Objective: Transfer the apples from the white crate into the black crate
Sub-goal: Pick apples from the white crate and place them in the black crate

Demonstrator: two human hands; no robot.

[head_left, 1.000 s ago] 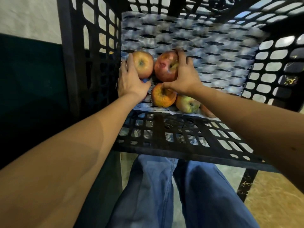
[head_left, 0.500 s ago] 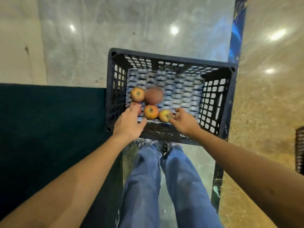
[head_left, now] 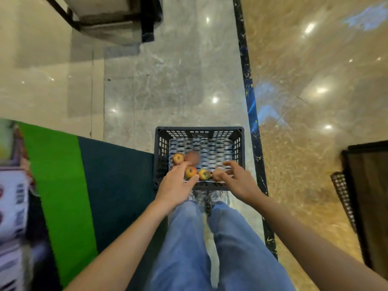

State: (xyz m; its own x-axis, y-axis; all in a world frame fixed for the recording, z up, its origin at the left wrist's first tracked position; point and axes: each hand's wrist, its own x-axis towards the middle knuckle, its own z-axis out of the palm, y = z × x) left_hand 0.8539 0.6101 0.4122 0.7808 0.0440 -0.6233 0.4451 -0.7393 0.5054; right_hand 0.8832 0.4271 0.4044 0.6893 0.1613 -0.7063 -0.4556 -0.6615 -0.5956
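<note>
The black crate point(head_left: 239, 148) stands on the floor just beyond my feet, lined with white foam netting. Several apples lie in its near left part: one red-yellow apple point(head_left: 178, 159), a blurred reddish apple point(head_left: 194, 157), an orange apple point(head_left: 190, 172), a greenish apple point(head_left: 203, 174) and one more apple point(head_left: 217, 175). My left hand point(head_left: 175, 186) hovers over the crate's near left rim with fingers apart, holding nothing. My right hand point(head_left: 239, 180) hangs over the near right side, fingers spread, also holding nothing. A white crate point(head_left: 12, 206) shows blurred at the far left edge.
A dark teal mat point(head_left: 117, 185) with a green strip point(head_left: 56, 185) lies left of the black crate. A dark floor line point(head_left: 251, 106) runs past its right side. Another dark mesh object point(head_left: 346, 202) sits at the right edge. My jeans-clad legs point(head_left: 210, 248) are below.
Both hands let go of the apples and drew back out of the black crate. The view rose far above the crate, and the white crate came into sight on the left.
</note>
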